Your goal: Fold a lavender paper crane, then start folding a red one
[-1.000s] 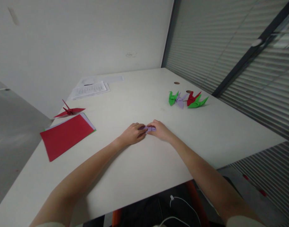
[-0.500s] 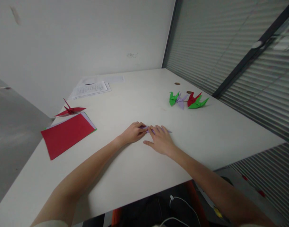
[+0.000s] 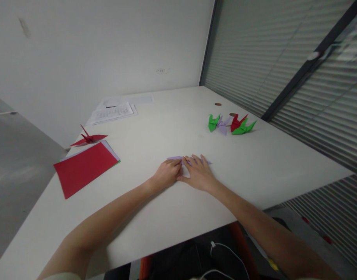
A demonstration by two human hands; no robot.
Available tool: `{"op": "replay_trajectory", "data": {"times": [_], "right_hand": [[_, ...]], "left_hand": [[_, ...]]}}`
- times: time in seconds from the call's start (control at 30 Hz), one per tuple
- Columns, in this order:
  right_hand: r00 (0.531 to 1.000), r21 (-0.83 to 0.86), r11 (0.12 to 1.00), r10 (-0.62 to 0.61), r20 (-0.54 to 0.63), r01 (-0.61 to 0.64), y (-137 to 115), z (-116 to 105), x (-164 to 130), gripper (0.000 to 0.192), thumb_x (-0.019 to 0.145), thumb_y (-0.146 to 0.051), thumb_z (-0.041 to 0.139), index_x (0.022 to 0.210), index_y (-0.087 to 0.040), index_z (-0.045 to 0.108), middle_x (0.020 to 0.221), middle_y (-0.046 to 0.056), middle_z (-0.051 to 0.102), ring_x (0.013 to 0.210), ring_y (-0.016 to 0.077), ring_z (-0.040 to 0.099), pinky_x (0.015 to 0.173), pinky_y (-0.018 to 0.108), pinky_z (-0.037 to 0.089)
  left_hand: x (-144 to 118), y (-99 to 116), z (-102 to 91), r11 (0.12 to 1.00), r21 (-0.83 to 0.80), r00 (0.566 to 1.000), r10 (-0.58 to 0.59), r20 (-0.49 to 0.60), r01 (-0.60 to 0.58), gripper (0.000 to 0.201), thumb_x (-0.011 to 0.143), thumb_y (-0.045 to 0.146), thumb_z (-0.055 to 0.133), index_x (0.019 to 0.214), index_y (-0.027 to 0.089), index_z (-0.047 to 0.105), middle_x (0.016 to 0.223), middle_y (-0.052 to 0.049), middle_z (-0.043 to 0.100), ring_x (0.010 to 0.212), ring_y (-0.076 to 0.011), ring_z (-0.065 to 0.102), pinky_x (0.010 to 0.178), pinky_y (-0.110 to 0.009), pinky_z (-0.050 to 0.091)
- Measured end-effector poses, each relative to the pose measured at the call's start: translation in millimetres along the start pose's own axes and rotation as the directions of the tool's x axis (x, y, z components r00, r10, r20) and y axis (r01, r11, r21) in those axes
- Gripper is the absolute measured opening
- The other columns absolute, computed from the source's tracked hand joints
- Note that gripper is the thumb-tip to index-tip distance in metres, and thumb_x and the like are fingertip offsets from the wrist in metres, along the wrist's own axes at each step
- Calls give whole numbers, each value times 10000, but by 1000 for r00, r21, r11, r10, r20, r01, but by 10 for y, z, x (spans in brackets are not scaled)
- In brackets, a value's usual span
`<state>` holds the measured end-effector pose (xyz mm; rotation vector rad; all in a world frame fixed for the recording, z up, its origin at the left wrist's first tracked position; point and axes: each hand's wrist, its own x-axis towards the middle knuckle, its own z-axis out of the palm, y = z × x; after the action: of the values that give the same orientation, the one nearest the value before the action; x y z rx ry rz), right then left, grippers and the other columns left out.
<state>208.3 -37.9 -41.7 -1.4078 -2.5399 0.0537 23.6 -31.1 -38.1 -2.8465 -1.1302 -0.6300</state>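
Note:
A narrow strip of folded purple origami paper [image 3: 173, 158] lies flat on the table in front of me, partly covered by both hands. My left hand [image 3: 167, 172] is closed, its curled fingers gripping the paper's near side around the middle. Stretched and spread, the fingers of my right hand [image 3: 199, 174] press the right half of the paper down. The thumb of that hand reaches towards my left fingers, and the two hands touch or nearly touch. A pointed purple tip shows past the right fingers.
Left on the white table [image 3: 155, 128] are a stack of coloured sheets, red on top [image 3: 86, 169], and a red paper crane [image 3: 89, 139]. Printed pages [image 3: 114, 112] lie farther back. At right stand green [image 3: 213, 123], purple [image 3: 222, 126] and red [image 3: 238, 123] cranes, plus another green one [image 3: 245, 127].
My left hand has slid a little nearer to me, uncovering the paper's left end, and its fingers have curled in. My right hand stays nearly in place on the paper.

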Motion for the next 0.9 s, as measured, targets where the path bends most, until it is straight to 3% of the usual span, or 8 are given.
{"op": "replay_trajectory", "data": {"times": [0.23,0.4,0.6,0.73,0.9], "right_hand": [[999,-78,996,-38,14,39,-14,6,-57,896,867,-733,303,1462,-66,364,1487,212,405,1394,370,314,1166,564,124],[998,-106,993,-43,34,46,-12,-45,-76,894,851,-752,303,1446,-93,406,1486,182,421,1378,389,328,1149,597,136],[998,-72,997,-36,53,39,2,-70,-68,883,834,-757,350,1442,-120,421,1491,172,417,1378,381,331,1138,599,168],[998,-64,997,-28,52,31,-2,-64,-78,875,829,-764,354,1441,-144,428,1507,159,397,1392,373,318,1140,608,144],[999,-77,996,-44,25,45,-3,-23,-101,936,827,-776,335,1450,-79,395,1498,198,393,1397,354,320,1159,589,93]], "left_hand": [[40,-11,-25,999,16,999,-28,35,27,86,843,171,568,867,124,636,1034,-134,680,1000,-246,646,930,-384,524],[21,18,-37,1000,4,1000,-1,7,1,135,869,219,545,894,123,636,1098,-152,655,1072,-260,614,960,-419,503],[8,109,-38,999,-50,999,13,-39,-15,256,915,161,466,1137,104,582,1226,-167,614,1185,-253,572,1038,-440,466],[17,120,-15,996,-86,1000,19,8,-18,290,923,152,439,1184,86,549,1284,-181,577,1262,-241,527,1075,-388,453],[13,92,-17,997,-73,997,4,82,2,304,923,199,459,1175,64,562,1345,-205,540,1297,-253,500,1110,-378,417]]}}
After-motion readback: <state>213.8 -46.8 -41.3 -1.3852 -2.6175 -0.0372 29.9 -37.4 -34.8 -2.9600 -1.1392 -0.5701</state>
